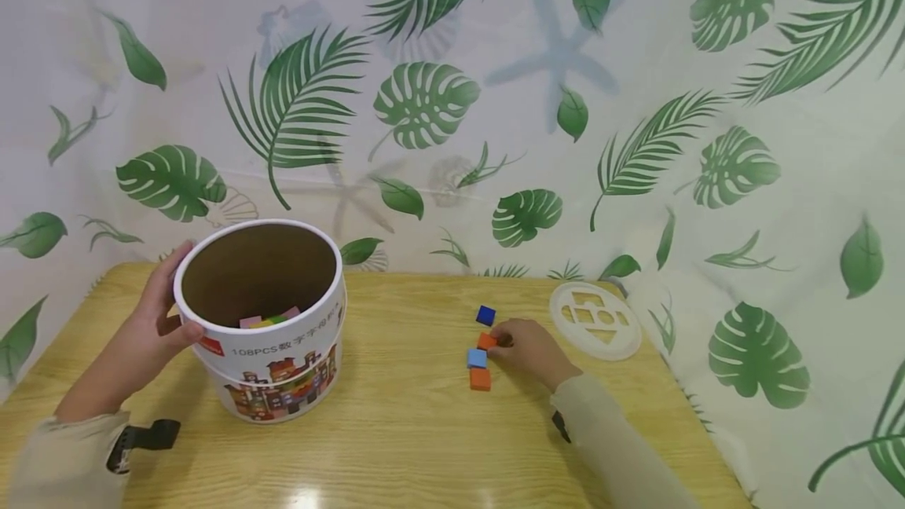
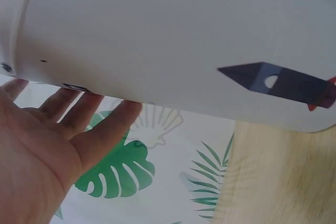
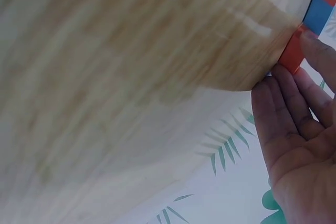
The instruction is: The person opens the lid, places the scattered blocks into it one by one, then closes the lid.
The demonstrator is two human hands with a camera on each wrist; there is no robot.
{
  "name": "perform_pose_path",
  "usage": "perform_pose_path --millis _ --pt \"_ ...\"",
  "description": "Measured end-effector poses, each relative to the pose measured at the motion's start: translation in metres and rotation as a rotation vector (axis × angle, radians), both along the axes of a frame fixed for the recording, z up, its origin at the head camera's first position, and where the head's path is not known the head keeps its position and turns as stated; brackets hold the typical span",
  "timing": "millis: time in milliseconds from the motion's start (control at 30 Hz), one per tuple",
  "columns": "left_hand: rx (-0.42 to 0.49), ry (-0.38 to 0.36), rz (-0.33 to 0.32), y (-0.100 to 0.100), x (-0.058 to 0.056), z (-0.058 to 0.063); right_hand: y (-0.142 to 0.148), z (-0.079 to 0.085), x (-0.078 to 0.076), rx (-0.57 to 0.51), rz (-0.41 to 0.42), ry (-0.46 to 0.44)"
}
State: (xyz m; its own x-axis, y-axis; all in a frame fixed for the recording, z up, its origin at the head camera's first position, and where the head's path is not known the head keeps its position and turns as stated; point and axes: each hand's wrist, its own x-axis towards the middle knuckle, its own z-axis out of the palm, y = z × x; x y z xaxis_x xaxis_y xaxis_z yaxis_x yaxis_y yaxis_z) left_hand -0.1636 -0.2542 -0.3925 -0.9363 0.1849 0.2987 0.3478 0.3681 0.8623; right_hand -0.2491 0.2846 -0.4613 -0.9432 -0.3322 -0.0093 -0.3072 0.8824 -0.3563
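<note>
A white bucket (image 1: 272, 352) with printed block pictures stands on the left of the table, toy blocks (image 1: 286, 316) visible inside. My left hand (image 1: 144, 340) rests spread against its left side, thumb by the front rim; the left wrist view shows fairly straight fingers (image 2: 107, 132) touching the wall. My right hand (image 1: 533, 348) pinches an orange block (image 1: 485, 341) between thumb and fingers. Right in front of it lie a light blue block (image 1: 477, 358) and another orange block (image 1: 480, 379), in a short line. Behind is a dark blue block (image 1: 485, 316), set apart.
A white round plate with cut-out shapes (image 1: 613, 351) lies at the table's back right, beyond my right hand. The wooden table (image 1: 396, 430) meets a leaf-patterned cloth (image 1: 452, 203) at its back and right edges.
</note>
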Motion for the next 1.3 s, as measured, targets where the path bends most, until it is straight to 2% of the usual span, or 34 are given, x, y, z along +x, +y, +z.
perform_pose_path --millis 167,467,600,700,833,967,1133,1300 --pt "0.014 0.011 0.001 0.001 -0.002 -0.001 0.001 0.002 0.0 -0.023 -0.005 -0.016" --pt "-0.08 0.005 0.035 0.003 -0.003 0.003 0.005 0.0 0.002 -0.038 -0.013 -0.018" --pt "-0.083 0.017 0.029 0.001 -0.003 0.001 0.007 -0.003 0.003 -0.082 -0.04 -0.051" --pt "-0.086 0.025 0.029 0.0 -0.004 0.0 0.01 0.003 0.002 -0.125 -0.062 -0.05" --pt "-0.072 0.023 0.026 0.001 -0.004 0.001 0.003 0.028 -0.004 -0.199 -0.074 0.04" --pt "-0.072 0.016 0.024 0.001 -0.004 0.004 -0.032 0.067 -0.009 -0.352 -0.026 0.131" --pt "-0.07 0.013 0.019 0.002 -0.003 0.007 -0.101 0.115 -0.008 -0.497 0.124 0.232" --pt "-0.034 0.011 0.007 0.005 -0.001 0.007 -0.167 0.155 0.001 -0.558 0.299 0.295"
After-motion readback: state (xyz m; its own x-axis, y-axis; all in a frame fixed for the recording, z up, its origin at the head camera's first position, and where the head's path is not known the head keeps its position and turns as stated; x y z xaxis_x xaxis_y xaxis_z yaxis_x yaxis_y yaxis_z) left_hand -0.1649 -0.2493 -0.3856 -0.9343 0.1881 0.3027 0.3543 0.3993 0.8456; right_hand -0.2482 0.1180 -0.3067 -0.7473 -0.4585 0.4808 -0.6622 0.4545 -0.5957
